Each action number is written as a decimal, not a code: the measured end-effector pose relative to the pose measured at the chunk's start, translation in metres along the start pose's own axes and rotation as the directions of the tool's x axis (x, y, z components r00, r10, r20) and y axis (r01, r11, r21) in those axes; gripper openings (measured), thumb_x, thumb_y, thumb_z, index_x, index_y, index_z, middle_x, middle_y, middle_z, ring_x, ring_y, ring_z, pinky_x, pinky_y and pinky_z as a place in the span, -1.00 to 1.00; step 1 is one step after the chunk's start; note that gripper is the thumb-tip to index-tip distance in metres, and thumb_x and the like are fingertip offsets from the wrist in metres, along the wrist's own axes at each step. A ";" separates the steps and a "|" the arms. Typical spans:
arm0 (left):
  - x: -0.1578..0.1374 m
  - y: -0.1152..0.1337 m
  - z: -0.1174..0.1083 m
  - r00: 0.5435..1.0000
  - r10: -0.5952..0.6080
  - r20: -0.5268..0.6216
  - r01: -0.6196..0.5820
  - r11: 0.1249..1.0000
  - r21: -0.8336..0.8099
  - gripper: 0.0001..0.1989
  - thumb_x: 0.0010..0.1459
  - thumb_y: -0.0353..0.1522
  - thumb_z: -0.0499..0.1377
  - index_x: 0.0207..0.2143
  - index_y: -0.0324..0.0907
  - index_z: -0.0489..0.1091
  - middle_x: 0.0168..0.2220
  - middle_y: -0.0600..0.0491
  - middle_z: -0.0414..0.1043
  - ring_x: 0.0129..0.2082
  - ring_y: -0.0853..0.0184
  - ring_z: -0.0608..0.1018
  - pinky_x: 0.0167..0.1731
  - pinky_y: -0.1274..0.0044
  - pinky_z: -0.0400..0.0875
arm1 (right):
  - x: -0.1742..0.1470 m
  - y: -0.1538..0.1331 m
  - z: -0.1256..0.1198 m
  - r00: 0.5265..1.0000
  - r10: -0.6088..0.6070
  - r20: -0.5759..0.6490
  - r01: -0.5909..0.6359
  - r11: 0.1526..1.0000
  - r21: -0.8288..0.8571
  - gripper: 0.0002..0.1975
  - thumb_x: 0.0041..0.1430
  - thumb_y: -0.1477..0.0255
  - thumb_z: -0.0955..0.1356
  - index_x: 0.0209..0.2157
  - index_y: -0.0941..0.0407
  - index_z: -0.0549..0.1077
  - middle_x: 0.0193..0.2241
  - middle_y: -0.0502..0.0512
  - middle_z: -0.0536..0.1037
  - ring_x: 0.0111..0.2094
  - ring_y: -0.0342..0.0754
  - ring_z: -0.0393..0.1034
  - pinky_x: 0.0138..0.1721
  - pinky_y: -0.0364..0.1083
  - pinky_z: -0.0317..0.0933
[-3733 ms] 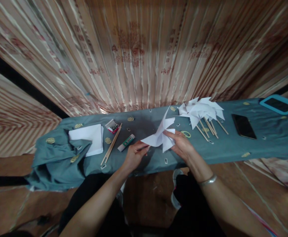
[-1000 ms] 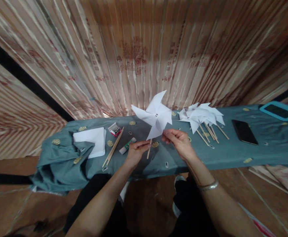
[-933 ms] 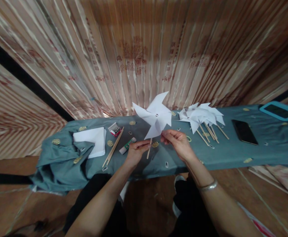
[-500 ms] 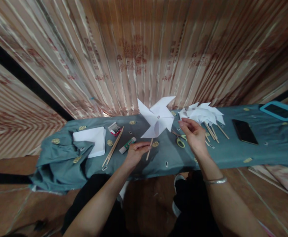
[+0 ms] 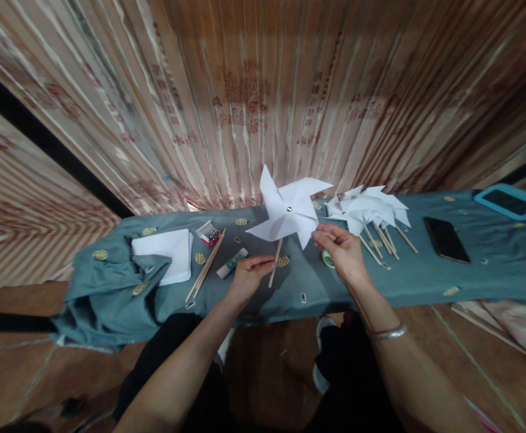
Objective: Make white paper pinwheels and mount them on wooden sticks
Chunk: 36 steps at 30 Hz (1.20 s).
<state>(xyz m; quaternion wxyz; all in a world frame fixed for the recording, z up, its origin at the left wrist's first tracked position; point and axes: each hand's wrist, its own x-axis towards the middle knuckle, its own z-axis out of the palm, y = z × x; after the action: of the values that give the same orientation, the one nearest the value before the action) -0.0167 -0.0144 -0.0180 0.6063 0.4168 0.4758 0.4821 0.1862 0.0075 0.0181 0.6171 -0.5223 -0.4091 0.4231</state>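
Note:
A white paper pinwheel (image 5: 288,209) with a shiny pin at its centre stands up above the cloth in front of me. My left hand (image 5: 251,273) is closed round its thin wooden stick, below the blades. My right hand (image 5: 339,246), a bangle at its wrist, has thumb and fingertips pinched at the edge of the lower right blade. Partly covered by that hand lie scissors (image 5: 327,259) with yellow-green handles. Several finished pinwheels (image 5: 368,210) lie overlapping just beyond it, their sticks pointing toward me.
Left on the cloth-covered table (image 5: 263,300) are a stack of white paper (image 5: 177,258), several wooden sticks (image 5: 206,267), a small open box of pins (image 5: 209,234) and a glue stick (image 5: 232,263). A phone (image 5: 446,239) and a blue-framed device (image 5: 513,201) lie right. A curtain (image 5: 253,96) hangs behind.
The pinwheel's blades have turned about the pin. My right hand has moved slightly down and left along with a blade, while my left hand has stayed on the stick.

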 end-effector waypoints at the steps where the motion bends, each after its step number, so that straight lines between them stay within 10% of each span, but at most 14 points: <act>1: 0.000 0.000 0.000 1.000 0.005 -0.006 -0.005 1.000 0.004 -0.75 -0.27 -0.30 0.42 -0.44 -0.17 0.62 -0.38 -0.01 0.63 -0.34 0.25 0.59 -0.19 0.43 0.45 | -0.001 -0.001 0.001 1.000 0.009 0.004 -0.010 1.000 0.006 -0.62 -0.34 0.22 0.57 -0.42 0.10 0.56 -0.57 -0.04 0.55 -0.55 -0.15 0.35 -0.40 -0.09 0.30; 28: -0.001 -0.001 0.009 0.999 0.045 0.015 -0.045 0.999 -0.019 -0.77 -0.24 -0.33 0.41 -0.42 -0.18 0.62 -0.35 0.00 0.64 -0.31 0.25 0.58 -0.12 0.41 0.44 | -0.026 0.004 0.029 0.959 0.045 0.279 -0.034 0.999 -0.042 -0.65 -0.18 0.13 0.53 -0.54 0.10 0.46 -0.59 -0.06 0.51 -0.54 -0.17 0.33 -0.47 -0.16 0.19; 36: -0.001 0.000 0.005 0.999 -0.024 -0.025 0.022 0.997 -0.072 -0.71 -0.29 -0.28 0.44 -0.42 -0.19 0.62 -0.38 -0.02 0.63 -0.33 0.26 0.57 -0.14 0.41 0.42 | -0.021 -0.003 0.011 0.985 -0.022 0.169 0.056 0.978 -0.199 -0.60 -0.07 0.05 0.46 -0.40 0.11 0.56 -0.55 0.03 0.58 -0.54 -0.12 0.37 -0.46 -0.12 0.24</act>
<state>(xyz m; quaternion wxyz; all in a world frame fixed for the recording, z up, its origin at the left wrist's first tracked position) -0.0120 -0.0159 -0.0164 0.6202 0.3832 0.4707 0.4969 0.1692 -0.0088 0.0207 0.5328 -0.5373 -0.5101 0.4089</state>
